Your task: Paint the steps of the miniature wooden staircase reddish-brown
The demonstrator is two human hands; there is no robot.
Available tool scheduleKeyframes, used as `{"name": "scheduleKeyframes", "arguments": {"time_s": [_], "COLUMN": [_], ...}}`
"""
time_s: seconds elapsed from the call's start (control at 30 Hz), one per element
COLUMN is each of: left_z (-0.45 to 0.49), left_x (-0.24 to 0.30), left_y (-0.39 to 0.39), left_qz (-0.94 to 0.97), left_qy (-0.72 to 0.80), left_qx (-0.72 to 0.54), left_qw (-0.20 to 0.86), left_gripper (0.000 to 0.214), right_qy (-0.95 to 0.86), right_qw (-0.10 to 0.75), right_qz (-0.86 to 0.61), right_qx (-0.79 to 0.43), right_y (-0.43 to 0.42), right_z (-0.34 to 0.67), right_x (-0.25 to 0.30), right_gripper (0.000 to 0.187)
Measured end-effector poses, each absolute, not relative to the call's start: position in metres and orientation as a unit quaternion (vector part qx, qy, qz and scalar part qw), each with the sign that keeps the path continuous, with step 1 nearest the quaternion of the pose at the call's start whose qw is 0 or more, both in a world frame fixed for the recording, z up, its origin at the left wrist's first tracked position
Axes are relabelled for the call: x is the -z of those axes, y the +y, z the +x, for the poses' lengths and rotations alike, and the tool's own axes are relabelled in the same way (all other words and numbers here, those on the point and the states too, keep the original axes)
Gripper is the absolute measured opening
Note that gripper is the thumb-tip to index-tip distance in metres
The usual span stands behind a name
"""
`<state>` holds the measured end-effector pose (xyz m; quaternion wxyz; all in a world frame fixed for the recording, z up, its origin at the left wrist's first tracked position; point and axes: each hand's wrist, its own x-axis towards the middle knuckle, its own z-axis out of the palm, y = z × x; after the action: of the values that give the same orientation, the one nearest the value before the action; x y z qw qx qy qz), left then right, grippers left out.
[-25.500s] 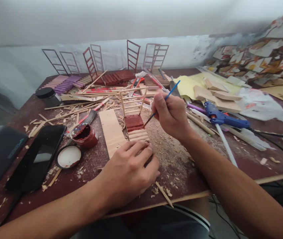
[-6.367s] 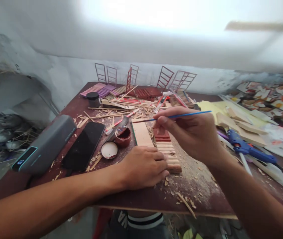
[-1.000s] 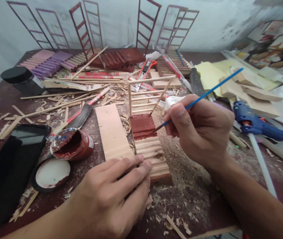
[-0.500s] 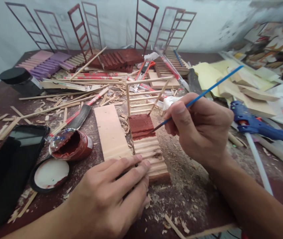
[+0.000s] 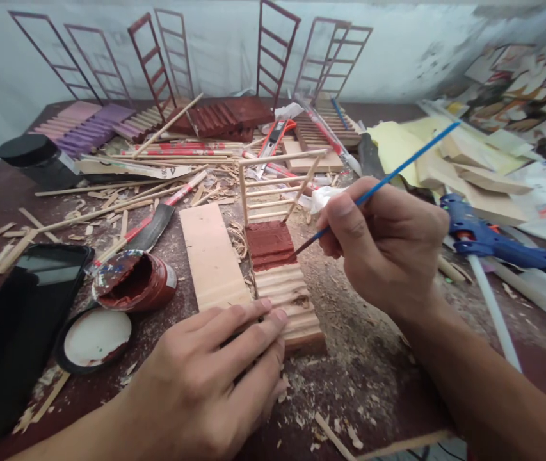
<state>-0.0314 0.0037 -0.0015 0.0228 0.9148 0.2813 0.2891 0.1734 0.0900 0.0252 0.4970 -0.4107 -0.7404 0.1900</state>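
Observation:
A small ribbed wooden model [image 5: 285, 289] with a stick railing at its far end lies in the middle of the table. Its far part is painted dark red, its near part is bare wood. My right hand [image 5: 388, 246] pinches a thin blue paintbrush [image 5: 388, 179], whose tip touches the right edge of the red patch. My left hand [image 5: 215, 378] lies flat, fingers stretched out, pressing on the model's near left corner. A tilted jar of red-brown paint [image 5: 133, 288] sits left of the model, with its white-lined lid [image 5: 94, 330] beside it.
A plain wooden board [image 5: 210, 256] lies just left of the model. A black phone [image 5: 18, 307] rests at the left, a blue glue gun [image 5: 488, 240] at the right. Painted ladder frames [image 5: 273, 54] lean on the back wall. Sticks and shavings litter the table [image 5: 373, 378].
Since one second ago the brush tip has slid a little along the edge of the red patch. My left hand stays on the model.

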Motion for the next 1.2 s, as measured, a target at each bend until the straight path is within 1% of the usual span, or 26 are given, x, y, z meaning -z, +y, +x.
{"name": "scheduleKeyframes", "arguments": {"time_s": [0.17, 0.33, 0.6, 0.77, 0.9, 1.2], "left_z": [-0.0323, -0.0324, -0.0311, -0.0320, -0.0333, -0.0325], "left_x": [0.0013, 0.0008, 0.0008, 0.0016, 0.0017, -0.0014], "left_y": [0.0026, 0.0035, 0.0025, 0.0014, 0.0024, 0.0017], "left_qz": [0.912, 0.913, 0.914, 0.914, 0.914, 0.916], "left_qy": [0.284, 0.283, 0.284, 0.285, 0.282, 0.283], "left_qx": [-0.294, -0.294, -0.287, -0.287, -0.292, -0.285], "left_qw": [0.024, 0.023, 0.020, 0.024, 0.028, 0.026], "left_gripper": [0.020, 0.020, 0.020, 0.020, 0.020, 0.020], "right_qy": [-0.754, -0.740, -0.747, -0.751, -0.761, -0.761], "right_qw": [0.480, 0.496, 0.484, 0.481, 0.468, 0.474], "right_qz": [-0.421, -0.416, -0.424, -0.414, -0.422, -0.432], "right_qx": [-0.158, -0.181, -0.165, -0.182, -0.152, -0.102], "right_y": [0.0908, 0.0916, 0.0923, 0.0926, 0.0918, 0.0925], "right_z": [0.1750, 0.1748, 0.1748, 0.1741, 0.1738, 0.1747], "right_x": [-0.0246, -0.0243, -0.0236, -0.0239, -0.0248, -0.0266], "right_gripper": [0.029, 0.031, 0.033, 0.031, 0.034, 0.033]}}
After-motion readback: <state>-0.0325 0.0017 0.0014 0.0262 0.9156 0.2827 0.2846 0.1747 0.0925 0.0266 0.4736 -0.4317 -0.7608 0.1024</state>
